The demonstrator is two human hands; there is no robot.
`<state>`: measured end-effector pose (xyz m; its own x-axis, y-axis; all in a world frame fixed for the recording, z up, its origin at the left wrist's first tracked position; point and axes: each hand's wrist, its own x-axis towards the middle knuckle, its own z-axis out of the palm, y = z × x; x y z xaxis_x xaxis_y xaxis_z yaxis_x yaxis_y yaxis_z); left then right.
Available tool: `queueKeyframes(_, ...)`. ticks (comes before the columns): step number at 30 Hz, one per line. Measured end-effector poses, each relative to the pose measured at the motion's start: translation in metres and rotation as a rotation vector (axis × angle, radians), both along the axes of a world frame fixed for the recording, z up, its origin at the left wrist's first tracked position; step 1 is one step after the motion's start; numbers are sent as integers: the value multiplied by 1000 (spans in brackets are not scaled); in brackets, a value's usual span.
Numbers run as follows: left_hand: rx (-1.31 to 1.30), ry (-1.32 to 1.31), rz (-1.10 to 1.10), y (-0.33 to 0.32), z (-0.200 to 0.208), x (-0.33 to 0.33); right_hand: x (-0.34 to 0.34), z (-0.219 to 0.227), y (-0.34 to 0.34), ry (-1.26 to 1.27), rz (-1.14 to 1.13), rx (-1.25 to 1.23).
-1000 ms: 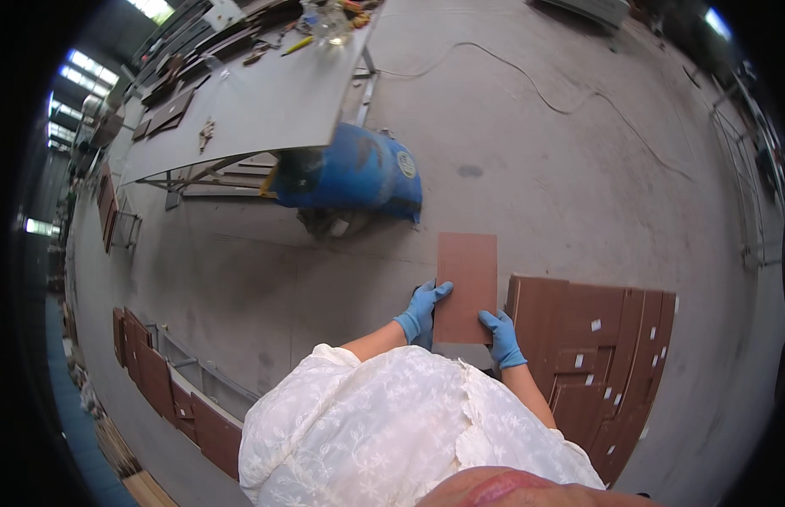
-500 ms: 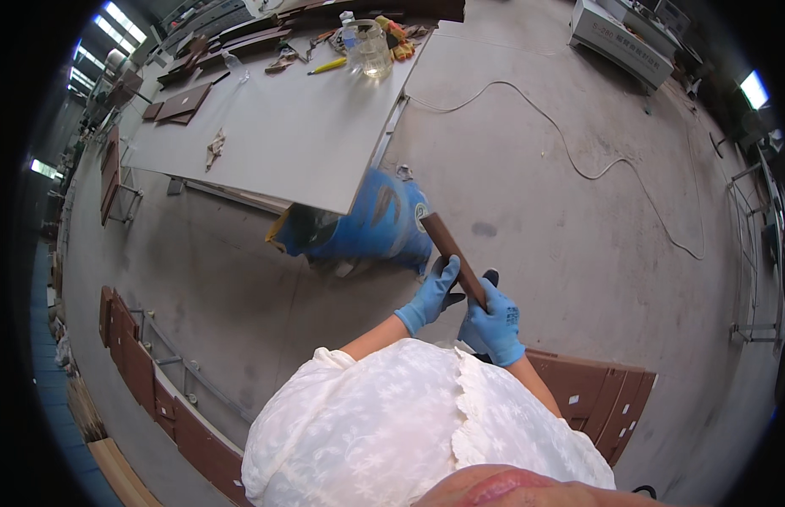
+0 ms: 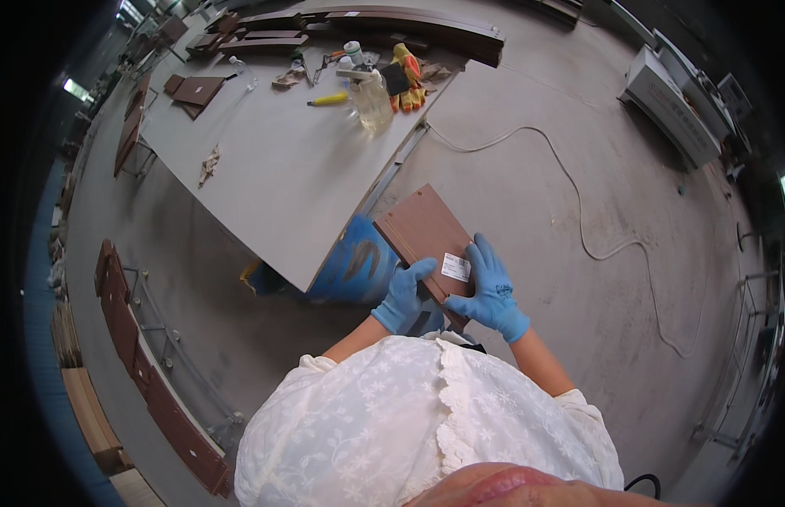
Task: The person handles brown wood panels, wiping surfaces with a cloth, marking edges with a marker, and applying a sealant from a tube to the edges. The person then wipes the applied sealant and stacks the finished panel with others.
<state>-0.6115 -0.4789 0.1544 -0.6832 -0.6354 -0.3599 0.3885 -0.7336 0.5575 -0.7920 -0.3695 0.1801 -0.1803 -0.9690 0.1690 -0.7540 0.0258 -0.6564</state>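
Between my two blue-gloved hands is a reddish-brown wooden board (image 3: 419, 221) with a white label (image 3: 456, 267) on its broad face. My left hand (image 3: 403, 291) grips the board's left edge near its lower end, thumb on the face. My right hand (image 3: 492, 291) holds the lower right side, its thumb beside the label and its fingers along the edge. The board is tilted, with its face turned up toward me. Some of the left fingers are hidden behind it.
Ahead to the left stands a pale table (image 3: 266, 160) with a corner toward me. It carries a clear jar of liquid (image 3: 372, 103), gloves (image 3: 407, 78), a yellow tool (image 3: 328, 100) and brown boards (image 3: 198, 91). A blue barrel (image 3: 355, 264) sits below; a cable (image 3: 570, 207) crosses the floor.
The board has turned from showing its narrow edge to showing its broad, labelled face. My right hand has shifted its grip onto that side. The view has swung, so the table appears lower.
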Motion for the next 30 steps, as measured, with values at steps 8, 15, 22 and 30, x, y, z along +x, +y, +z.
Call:
queueKeyframes(8,-30,156,11,-149,-1,-100,-126,-12,-180,-503,-200,294)
queueKeyframes(15,-175,-309,54,-274,37,-167,-198,-5,-333,-856,-296,130)
queueKeyframes(22,-444,-507,372,-363,67,-194,-248,-38,-491,-1108,-183,137)
queueKeyframes(30,-388,-602,729,-431,111,-220,-340,-143,-714,-1063,-340,352)
